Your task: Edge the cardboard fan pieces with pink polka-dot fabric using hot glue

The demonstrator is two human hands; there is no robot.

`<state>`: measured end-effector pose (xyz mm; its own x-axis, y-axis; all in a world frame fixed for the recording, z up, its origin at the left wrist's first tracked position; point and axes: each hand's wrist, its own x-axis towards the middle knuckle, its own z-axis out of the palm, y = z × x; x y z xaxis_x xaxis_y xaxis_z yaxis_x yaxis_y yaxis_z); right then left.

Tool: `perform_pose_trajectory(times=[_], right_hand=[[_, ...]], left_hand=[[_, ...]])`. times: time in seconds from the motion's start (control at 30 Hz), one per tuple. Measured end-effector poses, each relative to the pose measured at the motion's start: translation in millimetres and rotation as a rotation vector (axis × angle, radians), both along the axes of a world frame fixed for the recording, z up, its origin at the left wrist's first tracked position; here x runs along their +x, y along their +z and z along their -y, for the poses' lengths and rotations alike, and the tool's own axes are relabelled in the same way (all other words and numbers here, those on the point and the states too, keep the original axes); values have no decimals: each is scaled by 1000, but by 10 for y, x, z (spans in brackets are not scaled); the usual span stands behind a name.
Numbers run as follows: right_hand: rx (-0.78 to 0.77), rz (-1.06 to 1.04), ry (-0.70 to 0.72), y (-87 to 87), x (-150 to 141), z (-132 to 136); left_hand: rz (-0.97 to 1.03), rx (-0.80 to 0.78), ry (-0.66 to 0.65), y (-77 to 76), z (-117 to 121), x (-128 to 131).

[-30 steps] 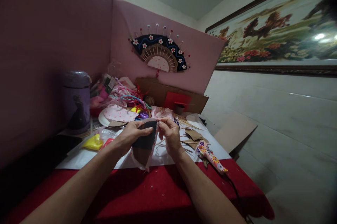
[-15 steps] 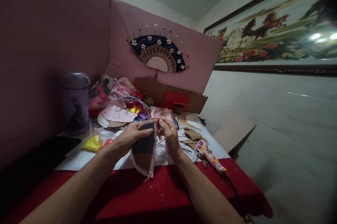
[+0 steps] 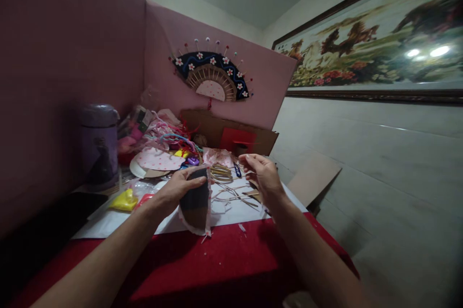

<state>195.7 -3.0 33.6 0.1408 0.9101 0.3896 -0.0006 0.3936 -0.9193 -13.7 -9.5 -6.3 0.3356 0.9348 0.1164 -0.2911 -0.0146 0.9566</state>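
My left hand (image 3: 181,183) pinches the upper left edge of a half-round cardboard piece (image 3: 194,207), thumb on its dark face. Pink dotted fabric trims the piece's straight and curved edges, and its lower part is brown. To the right, my right hand (image 3: 263,175) is raised over the table, apart from the piece. Its fingers are loosely bent and apart, and nothing shows in them. Below it lie thin brown sticks (image 3: 237,197). Close to its fingertips is a small dark blue item (image 3: 237,169), with a coil of tan strands (image 3: 221,173) beside that.
Dotted fabric (image 3: 159,159), bright pipe cleaners (image 3: 170,132) and a yellow packet (image 3: 124,200) crowd the left side. A purple flask (image 3: 99,146) stands there too. A decorated fan (image 3: 213,74) hangs on the pink panel behind. Red cloth (image 3: 173,269) covers the table front.
My right hand has let go of the cardboard piece's top corner and moved right. My left hand still holds the piece. The flowered glue gun on the right is now hidden behind my right forearm.
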Motion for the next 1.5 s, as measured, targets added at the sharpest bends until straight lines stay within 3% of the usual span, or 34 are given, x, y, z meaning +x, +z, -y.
perform_pose_trajectory(times=[0.13,0.2,0.3,0.43,0.57,0.8,1.07,1.5], right_hand=[[18,639,-225,-62,706,64],[-96,936,-316,-168,1046,110],[-238,1042,-281,-366,1385,212],[-360,1170,-226,-593,1439,321],[-276,1230,-261,-665,1295,363],[-259,1114,-351,-745,1315,345],[-99,1021,-444,-790,1308,354],[-173,113,-387,-592,1362,347]], left_hand=[[16,-15,-15,-8,-8,11],[19,-31,-29,1,-4,21],[19,-67,-12,12,0,38],[0,-72,2,5,-15,38],[2,-62,24,3,-22,21],[0,-52,47,-2,-26,22],[-2,-77,15,-12,-19,21],[28,-76,6,22,22,42]])
